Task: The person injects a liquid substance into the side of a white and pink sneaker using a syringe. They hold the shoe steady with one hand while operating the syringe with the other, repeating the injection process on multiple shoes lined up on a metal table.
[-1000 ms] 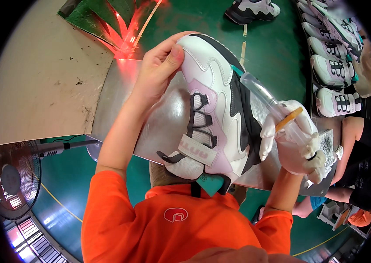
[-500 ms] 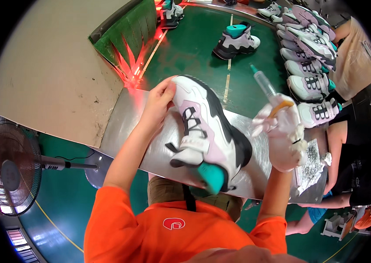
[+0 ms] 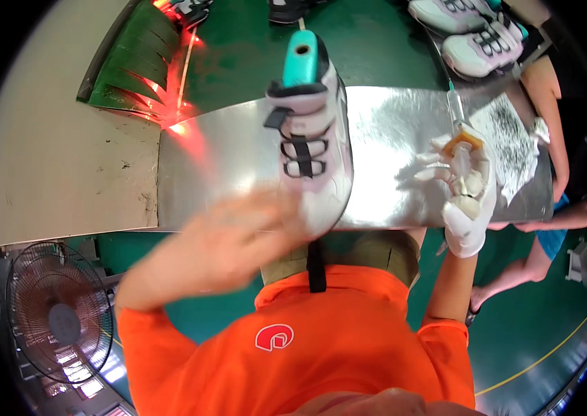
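Observation:
A white, pale lilac and black sports shoe [image 3: 307, 135] with a teal shoe last [image 3: 301, 59] in its opening lies in front of me, toe toward my body. Black laces cross its tongue. My left hand [image 3: 238, 239], bare and smeared by motion, is at the toe; whether its fingers grip the shoe cannot be made out. In its white glove, my right hand [image 3: 469, 187] holds a clear syringe [image 3: 455, 107] with a teal tip and an orange-yellow flange, tip pointing away from me. Some of its fingers stick out to the left.
A steel ledge [image 3: 383, 159] borders the green conveyor belt [image 3: 238, 59]. Red light glows by the slit green curtain [image 3: 130, 59] at left. More shoes [image 3: 484, 48] stand far right. A stained white sheet [image 3: 505, 142] lies near another person's arm [image 3: 546, 121]. A fan [image 3: 61, 315] stands lower left.
The shoe has swung round from toe-away to toe-toward me and now sits farther from my body. My left hand has come back toward me. The syringe stays in my right hand.

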